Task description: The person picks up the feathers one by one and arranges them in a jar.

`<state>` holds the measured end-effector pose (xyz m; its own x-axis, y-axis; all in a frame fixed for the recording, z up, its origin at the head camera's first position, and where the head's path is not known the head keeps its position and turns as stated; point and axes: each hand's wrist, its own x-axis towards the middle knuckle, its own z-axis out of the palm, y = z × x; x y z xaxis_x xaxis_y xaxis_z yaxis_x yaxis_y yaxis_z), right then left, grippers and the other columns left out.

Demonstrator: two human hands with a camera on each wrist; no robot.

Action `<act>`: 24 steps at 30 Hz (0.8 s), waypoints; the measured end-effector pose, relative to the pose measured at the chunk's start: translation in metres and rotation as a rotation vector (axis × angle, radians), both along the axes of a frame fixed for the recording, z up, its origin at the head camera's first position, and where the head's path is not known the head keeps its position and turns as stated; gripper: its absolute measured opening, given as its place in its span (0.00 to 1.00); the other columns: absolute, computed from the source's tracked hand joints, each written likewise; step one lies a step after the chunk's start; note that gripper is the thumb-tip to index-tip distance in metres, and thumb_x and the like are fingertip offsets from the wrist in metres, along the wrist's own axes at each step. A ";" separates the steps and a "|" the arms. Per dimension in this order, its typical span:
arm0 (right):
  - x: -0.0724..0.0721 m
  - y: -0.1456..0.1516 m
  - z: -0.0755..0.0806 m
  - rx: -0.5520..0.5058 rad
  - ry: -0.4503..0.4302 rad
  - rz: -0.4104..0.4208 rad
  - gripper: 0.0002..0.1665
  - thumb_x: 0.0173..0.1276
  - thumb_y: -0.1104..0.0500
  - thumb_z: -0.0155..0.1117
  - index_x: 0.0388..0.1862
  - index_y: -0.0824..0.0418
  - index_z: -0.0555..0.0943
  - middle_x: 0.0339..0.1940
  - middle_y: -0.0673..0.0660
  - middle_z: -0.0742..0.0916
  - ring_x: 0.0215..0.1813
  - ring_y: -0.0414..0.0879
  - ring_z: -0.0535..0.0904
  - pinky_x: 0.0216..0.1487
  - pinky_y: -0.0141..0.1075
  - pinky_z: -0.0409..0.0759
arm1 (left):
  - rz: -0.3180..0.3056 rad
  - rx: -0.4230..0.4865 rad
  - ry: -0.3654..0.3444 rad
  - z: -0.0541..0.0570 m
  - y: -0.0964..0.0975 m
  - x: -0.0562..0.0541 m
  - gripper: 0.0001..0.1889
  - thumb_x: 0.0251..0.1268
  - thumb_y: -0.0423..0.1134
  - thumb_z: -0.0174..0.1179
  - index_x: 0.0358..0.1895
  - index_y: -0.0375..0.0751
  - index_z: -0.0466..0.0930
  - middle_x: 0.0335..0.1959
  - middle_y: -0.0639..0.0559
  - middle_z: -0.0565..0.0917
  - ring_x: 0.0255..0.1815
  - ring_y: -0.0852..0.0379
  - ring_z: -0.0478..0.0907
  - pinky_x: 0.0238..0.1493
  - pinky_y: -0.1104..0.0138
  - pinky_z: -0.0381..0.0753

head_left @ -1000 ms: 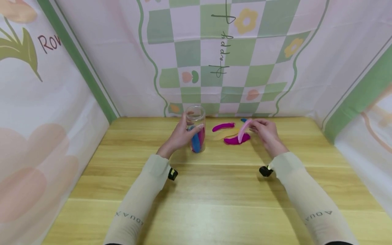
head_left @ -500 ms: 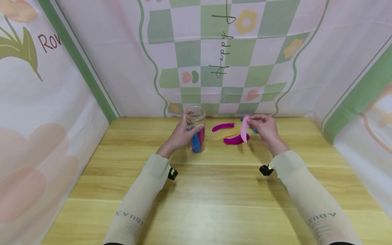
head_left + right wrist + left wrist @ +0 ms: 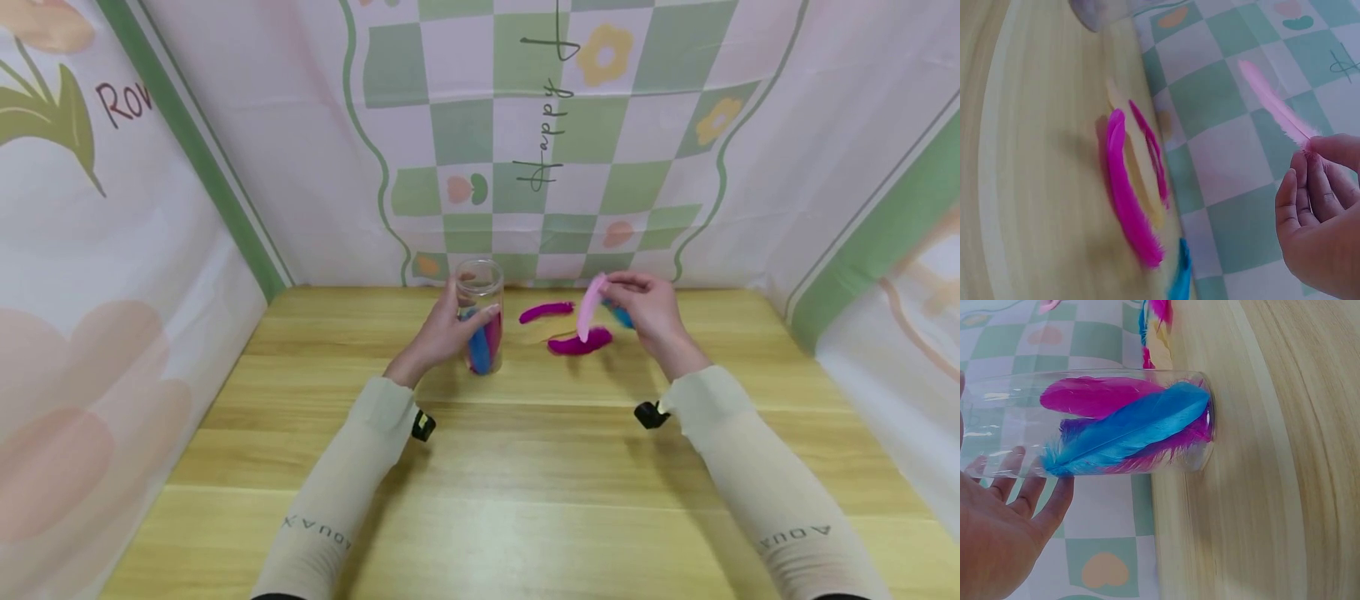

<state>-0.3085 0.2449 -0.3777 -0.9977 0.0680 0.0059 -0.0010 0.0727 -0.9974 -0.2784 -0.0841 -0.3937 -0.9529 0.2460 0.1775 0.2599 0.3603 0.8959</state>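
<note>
A clear glass jar (image 3: 480, 287) stands upright on the table, and my left hand (image 3: 448, 329) grips it round its side. Inside the jar, in the left wrist view, lie a blue feather (image 3: 1129, 428) and magenta feathers (image 3: 1094, 395), with something purple partly hidden behind the blue one. Between thumb and fingertips, my right hand (image 3: 648, 312) pinches a light pink feather (image 3: 1275, 106) by one end. That feather hangs in the air above the table, to the right of the jar and apart from it.
Below the right hand, two magenta feathers (image 3: 1127, 194) (image 3: 547, 312), a yellow feather (image 3: 1138, 172) and a blue feather (image 3: 1180, 275) lie on the wooden table (image 3: 510, 483). A patterned cloth (image 3: 517, 142) hangs behind the table's back edge.
My right hand has risen a little, lifting the pink feather and turning it; more of the blue feather on the table shows. My left hand and the jar have stayed still.
</note>
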 end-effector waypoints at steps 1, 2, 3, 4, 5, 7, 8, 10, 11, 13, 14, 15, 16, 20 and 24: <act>0.000 -0.001 0.001 0.003 -0.002 0.002 0.17 0.69 0.58 0.73 0.53 0.64 0.84 0.36 0.44 0.90 0.36 0.38 0.83 0.39 0.27 0.82 | 0.001 -0.001 0.001 0.000 0.000 0.000 0.39 0.72 0.58 0.62 0.77 0.51 0.53 0.65 0.42 0.73 0.69 0.42 0.72 0.63 0.46 0.77; 0.001 -0.002 0.003 0.008 -0.002 0.002 0.16 0.69 0.57 0.73 0.52 0.62 0.85 0.36 0.44 0.90 0.36 0.38 0.83 0.39 0.27 0.82 | 0.002 -0.001 0.002 0.000 0.000 0.000 0.39 0.72 0.58 0.62 0.77 0.51 0.53 0.65 0.42 0.73 0.69 0.42 0.72 0.64 0.46 0.77; 0.001 -0.003 0.004 0.009 0.001 0.002 0.16 0.69 0.57 0.73 0.51 0.62 0.86 0.36 0.44 0.90 0.36 0.39 0.82 0.39 0.27 0.82 | 0.002 -0.001 0.002 0.000 0.000 0.000 0.39 0.72 0.58 0.62 0.77 0.51 0.53 0.65 0.42 0.72 0.69 0.42 0.72 0.64 0.46 0.77; 0.001 -0.004 0.006 0.018 0.005 0.002 0.15 0.69 0.56 0.74 0.51 0.61 0.86 0.37 0.44 0.90 0.36 0.39 0.82 0.39 0.27 0.82 | 0.003 -0.002 0.003 -0.001 0.000 0.000 0.39 0.72 0.58 0.62 0.77 0.51 0.53 0.65 0.42 0.72 0.69 0.42 0.72 0.64 0.46 0.77; 0.001 -0.005 0.007 0.023 0.010 0.002 0.15 0.69 0.55 0.74 0.50 0.61 0.87 0.37 0.44 0.90 0.36 0.39 0.82 0.39 0.27 0.82 | 0.003 -0.002 0.003 0.000 0.000 0.000 0.39 0.72 0.58 0.62 0.77 0.51 0.53 0.65 0.42 0.72 0.69 0.42 0.72 0.64 0.46 0.77; 0.001 -0.007 0.009 0.014 0.021 0.006 0.14 0.69 0.56 0.74 0.49 0.62 0.87 0.37 0.45 0.90 0.37 0.40 0.82 0.39 0.27 0.82 | 0.003 -0.003 0.004 0.000 0.000 0.000 0.39 0.72 0.58 0.62 0.77 0.51 0.53 0.65 0.41 0.72 0.69 0.42 0.72 0.63 0.46 0.77; 0.001 -0.008 0.010 0.005 0.029 0.007 0.14 0.69 0.56 0.74 0.48 0.63 0.87 0.37 0.45 0.90 0.36 0.40 0.82 0.39 0.27 0.82 | 0.004 -0.004 0.004 0.000 0.000 0.000 0.39 0.72 0.58 0.62 0.77 0.51 0.53 0.65 0.41 0.72 0.69 0.43 0.72 0.63 0.46 0.77; 0.002 -0.010 0.012 -0.006 0.039 0.014 0.12 0.68 0.58 0.74 0.47 0.63 0.88 0.36 0.46 0.90 0.37 0.40 0.83 0.39 0.27 0.82 | 0.004 -0.006 0.004 0.000 0.000 0.000 0.39 0.72 0.58 0.62 0.77 0.51 0.53 0.65 0.42 0.72 0.69 0.43 0.72 0.63 0.46 0.78; 0.002 -0.010 0.013 -0.007 0.045 0.017 0.12 0.68 0.58 0.74 0.47 0.63 0.88 0.36 0.46 0.90 0.37 0.40 0.83 0.39 0.27 0.83 | 0.004 -0.005 0.003 0.000 0.001 0.000 0.38 0.72 0.57 0.62 0.77 0.51 0.53 0.65 0.42 0.72 0.69 0.43 0.72 0.63 0.46 0.78; 0.003 -0.011 0.016 -0.008 0.051 0.023 0.11 0.68 0.58 0.74 0.46 0.63 0.88 0.36 0.46 0.90 0.37 0.40 0.84 0.40 0.27 0.83 | 0.003 -0.005 0.001 0.001 0.001 0.000 0.38 0.73 0.57 0.62 0.77 0.51 0.53 0.65 0.42 0.72 0.69 0.43 0.72 0.63 0.46 0.78; 0.003 -0.011 0.017 -0.008 0.054 0.023 0.11 0.68 0.58 0.74 0.45 0.62 0.88 0.36 0.46 0.90 0.37 0.40 0.84 0.40 0.27 0.84 | 0.003 -0.003 0.000 0.001 0.001 0.001 0.38 0.73 0.57 0.62 0.77 0.51 0.53 0.65 0.42 0.72 0.70 0.42 0.71 0.63 0.46 0.78; 0.003 -0.012 0.018 -0.005 0.055 0.024 0.11 0.68 0.58 0.74 0.46 0.62 0.88 0.36 0.46 0.90 0.37 0.40 0.84 0.41 0.28 0.84 | 0.001 -0.002 -0.002 0.001 0.000 0.000 0.38 0.73 0.57 0.62 0.77 0.51 0.52 0.65 0.42 0.72 0.70 0.41 0.71 0.63 0.46 0.77; 0.003 -0.012 0.019 -0.004 0.054 0.025 0.12 0.68 0.58 0.75 0.46 0.62 0.88 0.37 0.46 0.90 0.37 0.40 0.84 0.41 0.28 0.84 | 0.001 -0.003 -0.003 0.001 0.000 0.001 0.38 0.73 0.57 0.62 0.77 0.51 0.52 0.65 0.42 0.72 0.70 0.41 0.71 0.63 0.46 0.77; 0.004 -0.014 0.023 0.002 0.058 0.029 0.12 0.67 0.57 0.75 0.46 0.62 0.88 0.37 0.46 0.90 0.38 0.40 0.84 0.43 0.29 0.84 | 0.001 -0.008 -0.007 0.001 0.000 0.001 0.39 0.73 0.58 0.62 0.77 0.51 0.52 0.65 0.41 0.72 0.70 0.41 0.71 0.64 0.46 0.77; 0.005 -0.018 0.029 -0.020 0.074 0.037 0.11 0.67 0.59 0.75 0.45 0.63 0.88 0.36 0.47 0.90 0.38 0.40 0.84 0.42 0.29 0.84 | -0.001 -0.009 -0.007 0.001 0.000 0.001 0.39 0.72 0.58 0.61 0.77 0.51 0.52 0.65 0.39 0.72 0.70 0.41 0.71 0.65 0.45 0.76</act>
